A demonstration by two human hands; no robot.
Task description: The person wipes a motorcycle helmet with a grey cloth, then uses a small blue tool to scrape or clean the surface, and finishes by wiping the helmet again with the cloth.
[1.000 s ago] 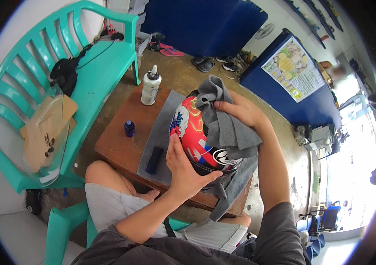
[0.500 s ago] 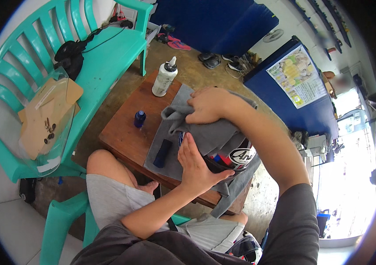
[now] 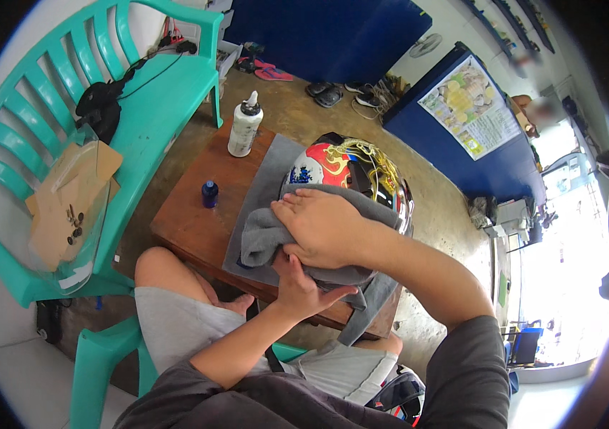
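A motorcycle helmet (image 3: 333,163) with red, white and gold flame graphics rests on a wooden table, on a grey cloth mat (image 3: 270,166). Over its near side lies a folded grey towel (image 3: 258,239). My right hand (image 3: 327,227) presses on this towel, fingers bent into it. Just below, my left hand (image 3: 300,292) is against the helmet's near lower side, thumb stretched out to the right. Its fingertips are partly hidden by the towel and my right hand.
On the wooden table (image 3: 189,214) stand a white squeeze bottle (image 3: 245,129) and a small dark-blue bottle (image 3: 209,194). A green plastic bench (image 3: 158,107) at left holds a clear visor, cardboard and small parts. A second helmet (image 3: 399,395) is beside my lap.
My right hand has drawn the towel toward me, from the helmet's top to its near side, uncovering the flame graphics. My left hand has stayed low by the helmet.
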